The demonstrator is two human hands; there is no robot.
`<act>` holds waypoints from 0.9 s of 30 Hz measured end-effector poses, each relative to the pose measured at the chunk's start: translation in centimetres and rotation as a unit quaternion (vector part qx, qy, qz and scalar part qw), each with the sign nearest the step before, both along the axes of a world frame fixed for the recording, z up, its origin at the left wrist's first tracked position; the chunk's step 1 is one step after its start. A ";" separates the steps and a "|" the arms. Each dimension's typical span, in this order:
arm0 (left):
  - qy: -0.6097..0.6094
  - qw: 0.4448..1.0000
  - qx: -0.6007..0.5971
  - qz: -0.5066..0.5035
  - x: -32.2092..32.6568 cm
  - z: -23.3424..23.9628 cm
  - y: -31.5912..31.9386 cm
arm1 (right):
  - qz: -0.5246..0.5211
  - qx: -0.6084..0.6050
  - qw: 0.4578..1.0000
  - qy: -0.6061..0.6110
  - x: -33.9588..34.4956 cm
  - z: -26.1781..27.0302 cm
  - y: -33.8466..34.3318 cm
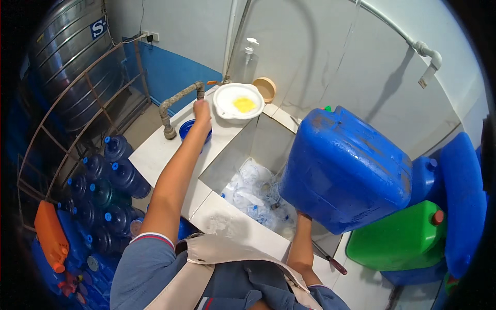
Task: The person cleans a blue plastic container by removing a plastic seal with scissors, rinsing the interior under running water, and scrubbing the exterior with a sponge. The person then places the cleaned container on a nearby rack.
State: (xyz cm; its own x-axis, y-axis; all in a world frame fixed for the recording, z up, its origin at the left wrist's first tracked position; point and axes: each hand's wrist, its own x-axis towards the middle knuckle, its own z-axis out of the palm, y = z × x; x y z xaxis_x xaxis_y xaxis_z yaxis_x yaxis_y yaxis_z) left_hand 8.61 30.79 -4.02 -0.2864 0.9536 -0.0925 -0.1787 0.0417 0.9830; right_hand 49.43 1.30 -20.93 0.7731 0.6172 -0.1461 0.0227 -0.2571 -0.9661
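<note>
My left hand (202, 111) is closed in a fist at the downturned end of a worn metal pipe (180, 96), above a blue bowl (186, 128). Whether it grips the pipe or something small cannot be told. A large blue plastic jerrycan (345, 166) leans over the right side of the tiled sink (228, 155). From below, my right hand (304, 217) holds it, with the fingers hidden behind the can. Clear plastic pieces and small blue caps (257, 193) lie in the sink.
A white basin (237, 99) with a yellow patch inside stands on the counter beside a pump bottle (248, 62). A red-handled tool (336, 265) rests across the sink's near-right edge. Right of it is a green jerrycan (395, 236). Several large water bottles (128, 178) crowd the floor at left.
</note>
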 end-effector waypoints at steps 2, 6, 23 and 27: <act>0.008 1.000 -0.016 0.007 -0.1 -3.0 0.8 | 0.002 -0.006 1.000 0.000 0.0 -0.3 0.1; -0.145 0.980 -0.137 -0.013 0.0 -2.7 2.0 | -0.002 -0.016 1.000 0.004 0.0 -0.2 -0.6; -0.203 0.977 -0.047 0.050 -1.4 0.8 4.5 | -0.019 -0.035 0.999 0.009 0.2 -0.7 -1.8; -0.203 0.978 -0.041 0.040 -1.9 0.9 4.3 | -0.017 -0.033 0.999 0.012 0.1 -0.7 -1.4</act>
